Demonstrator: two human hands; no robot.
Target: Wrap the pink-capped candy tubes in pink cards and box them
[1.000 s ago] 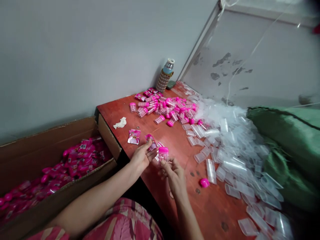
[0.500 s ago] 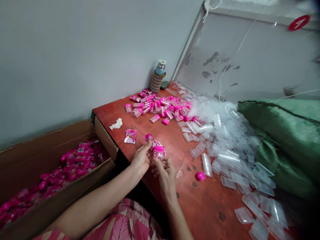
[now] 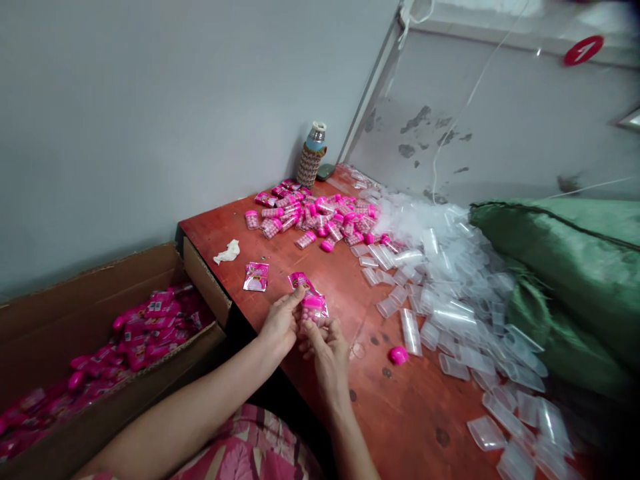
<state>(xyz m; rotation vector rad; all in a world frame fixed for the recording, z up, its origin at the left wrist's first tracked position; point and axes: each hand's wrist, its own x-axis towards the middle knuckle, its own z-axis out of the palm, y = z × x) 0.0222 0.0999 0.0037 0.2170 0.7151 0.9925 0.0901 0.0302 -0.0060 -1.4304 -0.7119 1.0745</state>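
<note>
Over the near edge of the red table, a small clear container with a pink cap point(image 3: 312, 303) and pink balls inside is held between both hands. My left hand point(image 3: 283, 320) grips it from the left, its thumb up by the cap. On the lower right part, my right hand point(image 3: 327, 347) pinches it with thumb and fingers. Just behind the container lie pink printed sachets point(image 3: 303, 281), partly covered by it and by the fingers. Another pink sachet point(image 3: 256, 277) lies flat to the left. A loose pink cap point(image 3: 399, 355) sits right of my right hand.
Filled pink-capped containers point(image 3: 320, 217) are heaped at the back of the red table point(image 3: 370, 407). Clear tubes point(image 3: 460, 313) spread along the right, beside a green sack point(image 3: 565, 280). A cardboard box point(image 3: 207, 280) of pink packs stands left. A bottle point(image 3: 311, 157) stands at the wall.
Both hands keep hold of the container, which sits slightly lower and left in view. My right fingers have shifted a little on it. The whole view has moved slightly.
</note>
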